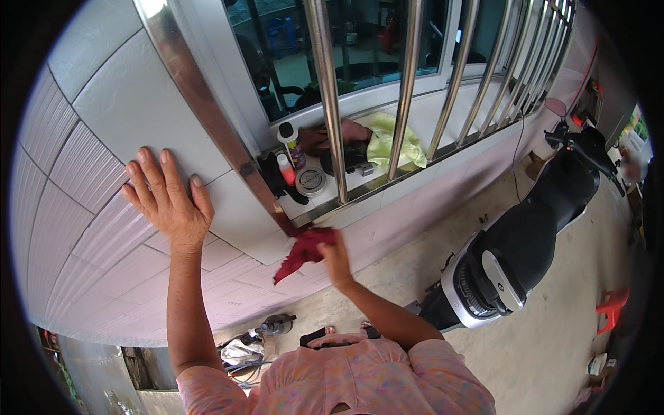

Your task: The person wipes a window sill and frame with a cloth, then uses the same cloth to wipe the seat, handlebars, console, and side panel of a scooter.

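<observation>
My left hand lies flat on the pale wall tiles, fingers spread and nothing in it. In my right hand is a dark red cloth, pressed at the lower corner of the window's shiny metal frame. The fingers are partly hidden by the cloth and slightly blurred. Just above, on the sill behind the metal bars, stand a dark bottle with a white top, a red bottle with a pale cap and a round tin. A yellow-green cloth drapes over the sill farther right.
A black and silver scooter is parked on the concrete floor to the right. Near the far right edge is a red plastic stool. A dark tool-like object and cables lie by the wall's foot. A thin cable hangs from the window bars.
</observation>
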A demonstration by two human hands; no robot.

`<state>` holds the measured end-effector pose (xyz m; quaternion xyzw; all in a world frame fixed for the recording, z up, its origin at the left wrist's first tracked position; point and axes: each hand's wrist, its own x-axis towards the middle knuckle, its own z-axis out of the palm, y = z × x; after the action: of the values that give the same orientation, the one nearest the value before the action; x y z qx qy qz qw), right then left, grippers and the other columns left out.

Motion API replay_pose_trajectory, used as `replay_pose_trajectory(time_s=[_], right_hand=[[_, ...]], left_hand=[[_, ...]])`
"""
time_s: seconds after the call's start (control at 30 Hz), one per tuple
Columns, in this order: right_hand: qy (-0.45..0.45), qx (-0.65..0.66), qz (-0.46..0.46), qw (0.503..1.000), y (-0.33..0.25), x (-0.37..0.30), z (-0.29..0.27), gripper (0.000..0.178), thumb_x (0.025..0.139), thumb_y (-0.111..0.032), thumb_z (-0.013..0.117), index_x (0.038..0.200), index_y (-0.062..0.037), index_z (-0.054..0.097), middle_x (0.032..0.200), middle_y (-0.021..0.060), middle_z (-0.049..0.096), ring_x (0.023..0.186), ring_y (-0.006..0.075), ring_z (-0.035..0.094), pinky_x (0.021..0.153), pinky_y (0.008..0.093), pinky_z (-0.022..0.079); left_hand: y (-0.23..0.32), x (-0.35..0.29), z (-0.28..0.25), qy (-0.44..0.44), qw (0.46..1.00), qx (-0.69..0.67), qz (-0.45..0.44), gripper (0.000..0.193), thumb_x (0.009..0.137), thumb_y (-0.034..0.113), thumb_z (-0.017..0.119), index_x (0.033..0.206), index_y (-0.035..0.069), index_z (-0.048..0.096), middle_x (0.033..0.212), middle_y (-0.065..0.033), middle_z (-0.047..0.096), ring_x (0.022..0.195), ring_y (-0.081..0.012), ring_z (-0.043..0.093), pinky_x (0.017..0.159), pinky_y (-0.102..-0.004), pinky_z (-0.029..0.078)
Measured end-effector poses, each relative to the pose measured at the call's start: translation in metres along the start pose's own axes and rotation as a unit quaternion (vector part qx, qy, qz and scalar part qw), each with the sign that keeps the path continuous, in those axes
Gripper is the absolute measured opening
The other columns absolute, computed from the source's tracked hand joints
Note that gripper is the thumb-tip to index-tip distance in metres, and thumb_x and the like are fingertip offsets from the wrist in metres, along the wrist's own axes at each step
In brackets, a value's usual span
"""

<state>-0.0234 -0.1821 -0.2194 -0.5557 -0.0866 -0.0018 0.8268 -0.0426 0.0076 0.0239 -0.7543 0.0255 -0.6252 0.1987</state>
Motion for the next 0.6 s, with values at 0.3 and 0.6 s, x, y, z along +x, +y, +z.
replay_pose_trajectory(time_s=[0.3, 0.6], right_hand=[[0.329, -0.014, -0.118, 0.937, -0.034, 0.123, -0.094, 0.030, 0.089, -0.027, 0.046, 0.101, -0.0001, 0.046, 0.095, 0.0113, 0.049, 0.080, 0.0223, 0.048, 0.071, 0.0338, 0.041], [0.193, -0.229, -0.115, 0.947, 0.035, 0.030, 0.030, 0.035, 0.085, -0.018, 0.047, 0.108, 0.0050, 0.034, 0.099, 0.0210, 0.035, 0.091, 0.0341, 0.038, 0.083, 0.0424, 0.029]], left_hand=[[0.000, -0.002, 0.003, -0.010, 1.000, 0.011, -0.011, 0.049, 0.083, 0.022, 0.039, 0.128, 0.001, 0.038, 0.135, -0.0210, 0.030, 0.130, -0.0355, 0.017, 0.105, -0.0481, 0.001], [-0.001, -0.005, 0.004, -0.015, 1.000, 0.011, -0.005, 0.050, 0.082, 0.022, 0.039, 0.127, 0.000, 0.038, 0.135, -0.0226, 0.029, 0.131, -0.0363, 0.016, 0.105, -0.0487, 0.000]])
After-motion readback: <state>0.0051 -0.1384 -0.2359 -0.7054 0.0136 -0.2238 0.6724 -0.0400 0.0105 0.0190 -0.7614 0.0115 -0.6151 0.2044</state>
